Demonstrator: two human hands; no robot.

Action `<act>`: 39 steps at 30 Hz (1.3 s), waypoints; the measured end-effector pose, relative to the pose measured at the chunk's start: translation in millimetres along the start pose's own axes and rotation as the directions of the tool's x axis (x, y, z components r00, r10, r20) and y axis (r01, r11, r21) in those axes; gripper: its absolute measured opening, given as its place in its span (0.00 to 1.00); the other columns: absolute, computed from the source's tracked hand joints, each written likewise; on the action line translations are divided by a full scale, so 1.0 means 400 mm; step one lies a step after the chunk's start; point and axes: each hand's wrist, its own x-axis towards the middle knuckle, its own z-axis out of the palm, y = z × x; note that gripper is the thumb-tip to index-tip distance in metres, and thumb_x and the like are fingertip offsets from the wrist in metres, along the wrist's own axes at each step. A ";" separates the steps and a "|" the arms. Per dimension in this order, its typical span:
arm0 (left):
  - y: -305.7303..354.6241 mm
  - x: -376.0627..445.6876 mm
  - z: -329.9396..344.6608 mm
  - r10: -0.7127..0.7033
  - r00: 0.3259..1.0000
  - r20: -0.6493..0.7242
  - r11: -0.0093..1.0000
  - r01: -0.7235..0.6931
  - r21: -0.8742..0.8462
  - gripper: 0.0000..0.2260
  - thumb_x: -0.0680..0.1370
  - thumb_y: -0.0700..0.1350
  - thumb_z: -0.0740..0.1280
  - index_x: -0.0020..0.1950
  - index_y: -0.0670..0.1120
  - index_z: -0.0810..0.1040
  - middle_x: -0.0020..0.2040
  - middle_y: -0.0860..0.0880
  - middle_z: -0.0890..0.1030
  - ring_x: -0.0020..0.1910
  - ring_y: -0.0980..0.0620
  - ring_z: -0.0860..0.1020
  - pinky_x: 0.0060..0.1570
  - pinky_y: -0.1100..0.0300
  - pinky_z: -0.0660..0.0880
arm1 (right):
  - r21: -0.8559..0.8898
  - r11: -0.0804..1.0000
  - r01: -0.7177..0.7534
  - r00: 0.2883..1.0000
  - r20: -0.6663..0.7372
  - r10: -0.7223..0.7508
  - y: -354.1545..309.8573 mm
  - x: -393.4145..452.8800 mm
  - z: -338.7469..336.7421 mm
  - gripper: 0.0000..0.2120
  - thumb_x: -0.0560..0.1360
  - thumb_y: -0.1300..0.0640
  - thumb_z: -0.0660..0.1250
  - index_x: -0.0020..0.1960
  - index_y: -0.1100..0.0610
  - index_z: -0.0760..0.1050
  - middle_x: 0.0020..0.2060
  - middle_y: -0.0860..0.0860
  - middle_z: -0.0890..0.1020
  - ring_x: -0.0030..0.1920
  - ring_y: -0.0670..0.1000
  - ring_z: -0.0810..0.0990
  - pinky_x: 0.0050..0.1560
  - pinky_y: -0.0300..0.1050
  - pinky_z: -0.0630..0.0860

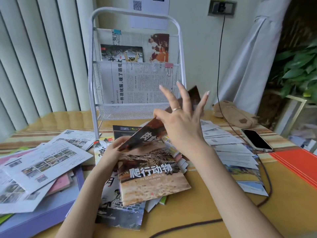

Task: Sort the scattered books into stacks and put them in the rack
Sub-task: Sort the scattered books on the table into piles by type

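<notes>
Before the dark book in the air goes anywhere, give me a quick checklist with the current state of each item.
1. Left hand grips the lower end of the dark book: ok.
2. Right hand has a firm hold: not ok, only the thumb touches the dark book, fingers are spread.
3. Reptile book lies flat on the pile as a stack base: ok.
4. Rack lower pocket has room: cannot tell, a newspaper fills the front.
5. Phone and its cable stay off the book pile: ok.
</notes>
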 end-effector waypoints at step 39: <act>-0.042 0.034 0.034 -0.019 0.985 -0.171 0.996 0.004 -0.086 0.21 0.74 0.32 0.68 0.64 0.47 0.68 0.45 0.43 0.82 0.38 0.46 0.81 0.37 0.57 0.80 | 0.722 0.534 -0.439 0.891 0.429 0.152 -0.088 -0.139 0.215 0.17 0.79 0.57 0.60 0.67 0.50 0.70 0.69 0.44 0.68 0.69 0.44 0.65 0.72 0.44 0.58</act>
